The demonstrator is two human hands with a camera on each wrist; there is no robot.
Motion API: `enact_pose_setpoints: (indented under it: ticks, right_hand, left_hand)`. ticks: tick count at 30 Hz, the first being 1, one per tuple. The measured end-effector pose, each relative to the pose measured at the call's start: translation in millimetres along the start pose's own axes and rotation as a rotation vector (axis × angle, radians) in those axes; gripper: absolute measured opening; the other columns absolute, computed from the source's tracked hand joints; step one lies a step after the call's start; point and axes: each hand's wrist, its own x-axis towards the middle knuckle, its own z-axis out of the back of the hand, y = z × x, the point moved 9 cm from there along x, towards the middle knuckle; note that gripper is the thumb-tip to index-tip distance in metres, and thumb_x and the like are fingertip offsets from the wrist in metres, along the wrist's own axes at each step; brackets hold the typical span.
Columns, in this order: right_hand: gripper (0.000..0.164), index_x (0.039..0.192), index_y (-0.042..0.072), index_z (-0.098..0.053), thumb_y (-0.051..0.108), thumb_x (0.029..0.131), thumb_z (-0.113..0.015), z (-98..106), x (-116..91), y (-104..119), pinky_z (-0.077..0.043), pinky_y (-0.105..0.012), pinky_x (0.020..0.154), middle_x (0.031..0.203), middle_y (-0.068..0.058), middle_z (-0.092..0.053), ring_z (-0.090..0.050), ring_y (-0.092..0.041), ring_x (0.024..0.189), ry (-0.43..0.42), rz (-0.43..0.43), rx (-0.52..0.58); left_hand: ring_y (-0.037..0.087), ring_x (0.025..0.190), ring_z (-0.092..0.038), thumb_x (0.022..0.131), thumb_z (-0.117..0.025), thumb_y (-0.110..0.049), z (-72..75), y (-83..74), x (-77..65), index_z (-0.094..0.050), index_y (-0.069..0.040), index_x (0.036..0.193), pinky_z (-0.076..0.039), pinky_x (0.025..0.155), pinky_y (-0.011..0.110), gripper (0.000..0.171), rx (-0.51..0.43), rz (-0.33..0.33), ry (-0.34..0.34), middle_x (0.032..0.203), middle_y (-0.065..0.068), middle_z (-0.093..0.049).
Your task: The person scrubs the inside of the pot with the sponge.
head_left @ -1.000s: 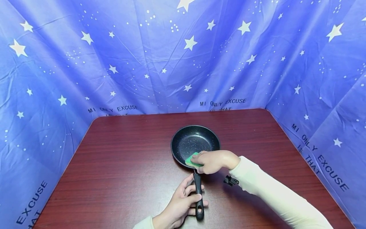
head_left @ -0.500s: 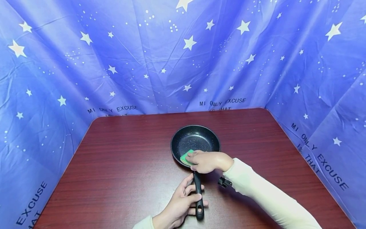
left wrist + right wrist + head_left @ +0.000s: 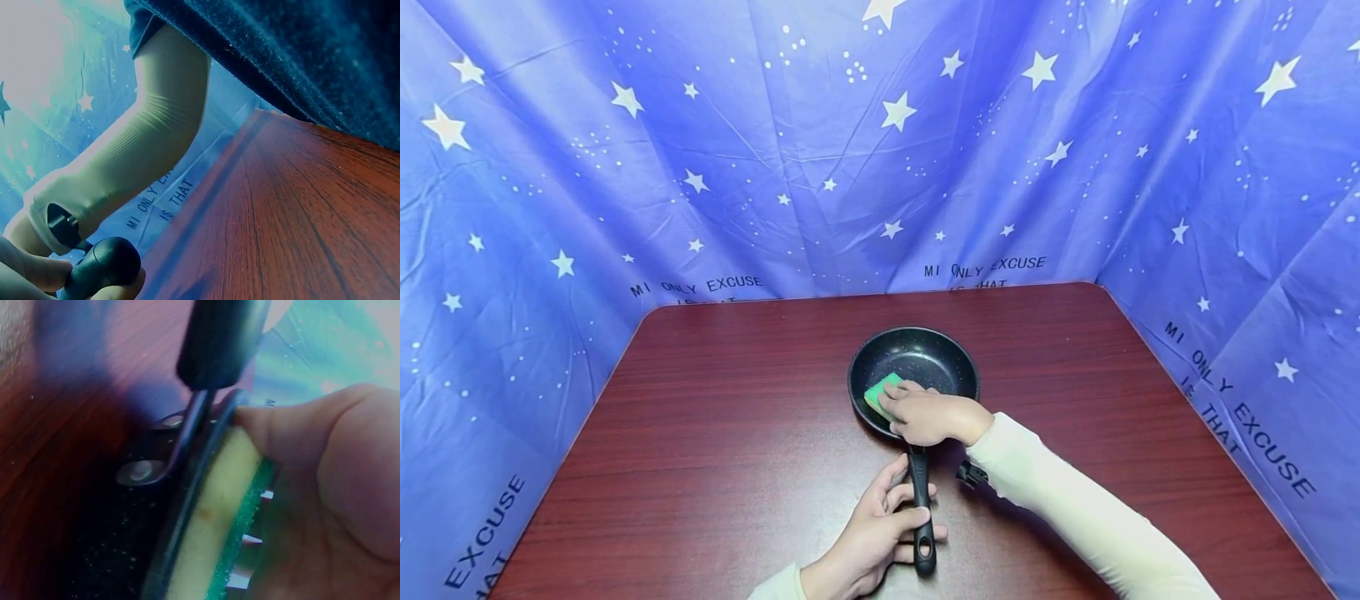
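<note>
Currently a dark, white-speckled frying pan (image 3: 928,365) sits upright on the reddish-brown table (image 3: 715,433), near the far edge and slightly right of that edge's middle, well apart from both far corners. Its black handle (image 3: 919,479) points away from the far edge. Inside the pan lies a sponge (image 3: 877,392), green side up and yellow foam below, in the part of the bowl towards the handle and the table's left edge. The right hand (image 3: 925,414) reaches over the rim from the right-edge side and holds the sponge, fingers spread over the green top and thumb at its end, just beside the rim. The left hand (image 3: 872,529) grips the handle, thumb across the top and fingers passing beneath. Close up, a metal bracket (image 3: 192,431) with a round rivet (image 3: 139,471) joins handle and pan. A black clip (image 3: 972,475) shows under the pale right sleeve (image 3: 1037,467). Blue, star-printed curtains (image 3: 820,125) stand behind the far edge.
</note>
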Motion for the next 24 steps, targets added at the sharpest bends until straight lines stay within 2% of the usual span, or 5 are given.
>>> enact_pose_setpoints:
  ticks: [6,9,16,24]
  right_hand:
    - [0.059,0.162,0.001,-0.036,0.019,0.109,-0.056,-1.1,10.5,-8.0,-0.029,-0.068,0.121,0.171,-0.019,-0.026,-0.02,-0.041,0.158,-0.065,-0.007,-0.06]
    - [0.06,0.162,0.001,-0.036,0.019,0.109,-0.057,-2.2,13.8,-12.8,-0.03,-0.067,0.12,0.172,-0.018,-0.025,-0.019,-0.039,0.159,-0.093,-0.004,-0.052]
    - [0.061,0.163,0.003,-0.035,0.019,0.108,-0.057,-2.5,18.6,-22.8,-0.028,-0.066,0.122,0.173,-0.015,-0.025,-0.02,-0.037,0.16,-0.125,-0.028,-0.056]
    - [0.064,0.163,-0.001,-0.033,0.016,0.107,-0.059,1.8,22.9,-37.1,-0.03,-0.067,0.12,0.172,-0.018,-0.026,-0.021,-0.04,0.159,-0.162,-0.065,-0.073]
  left_hand:
    - [0.036,0.091,-0.077,0.097,-0.062,0.006,-0.3,0.4,-0.3,-0.013,-0.007,0.168,-0.065,0.072,0.044,0.087,-0.007,0.003,0.0,0.137,0.019,-0.061]
    - [0.036,0.091,-0.077,0.097,-0.062,0.006,-0.2,0.1,-0.4,-0.014,-0.007,0.168,-0.065,0.072,0.044,0.087,-0.006,-0.001,-0.001,0.136,0.019,-0.062]
    - [0.037,0.091,-0.077,0.097,-0.062,0.006,0.4,1.3,-1.2,-0.016,-0.007,0.168,-0.065,0.071,0.043,0.086,0.0,0.001,-0.01,0.136,0.018,-0.062]
    - [0.035,0.09,-0.077,0.097,-0.063,0.005,0.6,1.2,-0.5,-0.015,-0.007,0.168,-0.065,0.07,0.042,0.087,-0.009,0.0,-0.008,0.137,0.019,-0.062]
